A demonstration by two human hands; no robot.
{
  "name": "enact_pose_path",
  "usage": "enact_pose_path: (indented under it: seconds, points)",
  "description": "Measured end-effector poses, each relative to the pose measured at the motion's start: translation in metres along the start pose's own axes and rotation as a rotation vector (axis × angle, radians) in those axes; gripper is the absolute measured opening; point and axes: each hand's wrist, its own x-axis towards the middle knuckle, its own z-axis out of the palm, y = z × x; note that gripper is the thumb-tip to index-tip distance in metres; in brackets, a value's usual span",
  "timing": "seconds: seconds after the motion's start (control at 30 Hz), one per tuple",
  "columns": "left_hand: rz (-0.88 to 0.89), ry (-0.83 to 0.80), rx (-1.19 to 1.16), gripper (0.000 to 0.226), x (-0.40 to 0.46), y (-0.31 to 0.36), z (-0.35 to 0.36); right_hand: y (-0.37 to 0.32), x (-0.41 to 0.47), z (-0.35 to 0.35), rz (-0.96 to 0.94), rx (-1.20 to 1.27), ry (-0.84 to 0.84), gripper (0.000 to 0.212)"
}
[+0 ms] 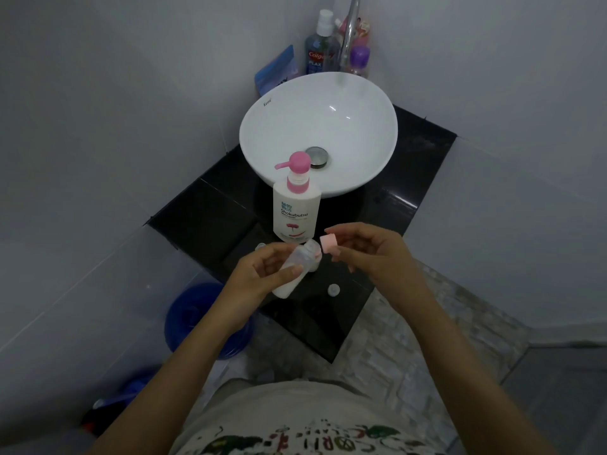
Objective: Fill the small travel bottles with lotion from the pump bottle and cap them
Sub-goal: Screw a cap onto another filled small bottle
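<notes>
Left hand [262,270] is gripping the small translucent plastic travel bottle [293,271] mid-body, right hand [364,247] pinching its pink cap [327,244] beside the mouth; probably light, squishy, so hold gently.

A basin [315,103] sits on the bench [210,221], set in a corner between two walls. The pump bottle [296,208] stands just in front of the basin, spout pointing left. Nearer the person, the left hand [259,274] holds a tilted travel bottle [290,274] above the bench; just to its right, the right hand [371,251] holds a cap [327,245] beside the bottle's neck. A loose cap [333,289] lies on the bench below the hands. Behind the basin stand a tap [349,31] and several bottles [320,50]. A bucket [197,320] sits on the floor to the left of the bench.
</notes>
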Motion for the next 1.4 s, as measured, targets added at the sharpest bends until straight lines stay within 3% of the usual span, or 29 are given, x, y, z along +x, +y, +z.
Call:
enact_pose_path:
  seconds: [0.3,0.47,0.63,0.7,0.77,0.83,0.93,1.07,1.1,1.2,1.3,1.33,1.4]
  points:
    - [-0.009,-0.026,0.077,0.038,-0.011,-0.003,0.000,0.011,-0.009,-0.003,-0.085,-0.249,-0.109,0.029]
    - [0.007,-0.027,0.099,0.035,-0.015,-0.003,0.004,0.010,-0.014,-0.003,0.054,-0.193,-0.114,0.015]
    - [0.022,-0.032,0.095,0.036,-0.014,-0.001,0.009,0.013,-0.017,0.005,0.118,-0.222,-0.023,0.051]
    - [0.019,-0.036,0.108,0.037,-0.014,0.000,0.009,0.013,-0.018,0.002,0.100,-0.226,-0.027,0.040]
    - [0.021,-0.033,0.128,0.037,-0.012,0.000,0.007,0.012,-0.019,-0.002,0.035,-0.216,-0.090,0.014]
    - [0.030,-0.038,0.142,0.039,-0.012,0.000,0.006,0.016,-0.020,-0.006,-0.023,-0.200,-0.153,0.015]
    - [0.042,-0.055,0.164,0.040,-0.012,0.003,0.007,0.015,-0.022,-0.001,0.009,-0.215,-0.100,0.013]
    - [0.038,-0.059,0.180,0.042,-0.012,0.004,0.009,0.012,-0.023,0.006,0.088,-0.292,-0.001,0.057]
    - [0.033,-0.058,0.181,0.041,-0.013,0.003,0.009,0.013,-0.024,0.005,0.083,-0.297,-0.011,0.055]
    - [0.021,-0.054,0.167,0.038,-0.013,0.001,0.006,0.015,-0.026,-0.001,-0.007,-0.276,-0.108,0.023]
    - [0.012,-0.059,0.174,0.038,-0.014,0.001,0.006,0.018,-0.027,-0.002,-0.045,-0.242,-0.107,0.015]
    - [0.009,-0.062,0.179,0.040,-0.014,0.001,0.007,0.017,-0.028,0.000,-0.021,-0.243,-0.081,0.016]
    - [0.010,-0.069,0.186,0.045,-0.014,0.002,0.008,0.014,-0.028,0.006,0.042,-0.277,-0.020,0.043]
